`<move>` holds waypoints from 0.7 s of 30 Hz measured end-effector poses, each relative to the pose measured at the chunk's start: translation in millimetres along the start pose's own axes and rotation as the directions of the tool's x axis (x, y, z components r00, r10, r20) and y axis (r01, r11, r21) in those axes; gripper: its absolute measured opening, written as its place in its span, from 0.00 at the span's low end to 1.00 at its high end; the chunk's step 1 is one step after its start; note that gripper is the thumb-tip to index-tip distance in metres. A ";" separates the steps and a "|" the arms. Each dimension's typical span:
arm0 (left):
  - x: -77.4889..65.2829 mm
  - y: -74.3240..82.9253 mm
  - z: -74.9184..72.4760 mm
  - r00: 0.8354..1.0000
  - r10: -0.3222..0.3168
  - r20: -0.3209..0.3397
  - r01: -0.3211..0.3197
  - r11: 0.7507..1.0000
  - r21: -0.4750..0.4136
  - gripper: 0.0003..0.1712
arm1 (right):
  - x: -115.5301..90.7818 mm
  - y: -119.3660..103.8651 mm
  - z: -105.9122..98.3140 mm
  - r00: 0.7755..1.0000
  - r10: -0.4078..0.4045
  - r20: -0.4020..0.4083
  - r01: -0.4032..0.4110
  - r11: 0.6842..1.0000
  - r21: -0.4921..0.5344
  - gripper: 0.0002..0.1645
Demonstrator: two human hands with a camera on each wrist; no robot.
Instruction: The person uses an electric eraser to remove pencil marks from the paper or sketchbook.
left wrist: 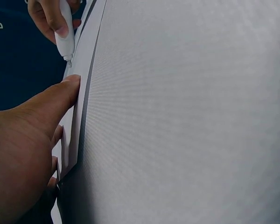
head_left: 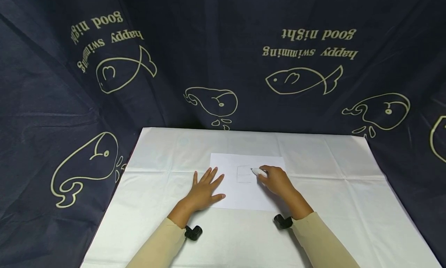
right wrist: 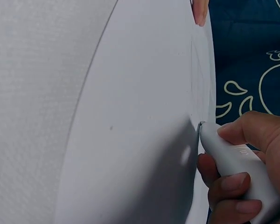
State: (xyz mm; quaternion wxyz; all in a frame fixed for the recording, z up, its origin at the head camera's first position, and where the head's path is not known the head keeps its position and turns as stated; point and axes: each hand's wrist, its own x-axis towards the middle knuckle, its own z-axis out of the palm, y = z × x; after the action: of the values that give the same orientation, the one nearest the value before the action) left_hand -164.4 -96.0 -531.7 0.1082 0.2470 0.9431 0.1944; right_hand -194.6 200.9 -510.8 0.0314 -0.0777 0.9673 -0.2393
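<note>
A white sheet of paper (head_left: 240, 198) lies on the cloth-covered table, bearing faint thin lines (head_left: 237, 175) shaped like an E. My left hand (head_left: 202, 193) rests with spread fingers on the sheet's left edge. In my right hand (head_left: 278, 181) I grip a thick white pen-shaped tool (right wrist: 245, 170) with a thin metal tip. Its tip is at the paper, just right of the E's upper bar. The left wrist view shows the tool (left wrist: 64, 39) nose down beyond my left thumb (left wrist: 60, 95). The right palm is hidden in the head view.
A creased white cloth (head_left: 348, 206) covers the table on all sides of the paper. Behind and beside it hangs a dark blue curtain (head_left: 209, 47) with fish and whale drawings. A small black device (head_left: 193, 233) sits at my left wrist, another (head_left: 283, 221) at my right.
</note>
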 end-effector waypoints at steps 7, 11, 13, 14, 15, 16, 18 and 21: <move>-0.2 -0.6 -0.6 1.000 0.008 -0.002 -0.008 1.000 -0.003 0.42 | -0.2 -1.7 -2.1 1.000 0.006 0.023 -0.006 1.000 0.015 0.20; -0.2 -0.8 0.0 1.000 0.005 -0.007 -0.005 1.000 -0.002 0.42 | -0.6 -1.2 -2.4 1.000 -0.001 0.026 0.000 1.000 0.009 0.21; -0.2 -1.0 0.4 1.000 0.004 -0.007 -0.004 1.000 0.001 0.42 | -0.1 -0.3 -2.0 1.000 0.002 0.022 -0.002 1.000 0.004 0.20; 0.0 -1.3 0.8 1.000 0.004 -0.006 -0.004 1.000 0.004 0.42 | 0.2 0.0 -1.9 1.000 0.005 0.021 -0.005 1.000 0.004 0.20; 0.1 -1.4 1.1 1.000 0.003 -0.005 -0.003 1.000 0.006 0.42 | 0.4 0.3 -1.7 1.000 0.009 0.019 -0.009 1.000 0.007 0.20; 0.4 -1.6 1.4 1.000 0.003 -0.006 -0.003 1.000 0.006 0.42 | 0.6 0.4 -1.4 1.000 0.013 0.020 -0.013 1.000 0.008 0.20; 0.6 -1.8 1.9 1.000 0.004 -0.006 -0.004 1.000 0.006 0.42 | 0.8 0.2 -1.1 1.000 0.010 0.023 -0.010 1.000 0.007 0.20; 0.9 -2.1 2.6 1.000 0.004 -0.007 -0.003 1.000 0.009 0.42 | 0.7 -0.9 -1.4 0.999 0.007 0.034 -0.007 1.000 0.009 0.21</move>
State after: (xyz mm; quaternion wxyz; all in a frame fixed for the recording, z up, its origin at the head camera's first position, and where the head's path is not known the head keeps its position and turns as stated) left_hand -165.3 -96.5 -535.0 0.1035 0.2484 0.9439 0.1912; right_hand -195.3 200.6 -509.2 0.0489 -0.0781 0.9659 -0.2421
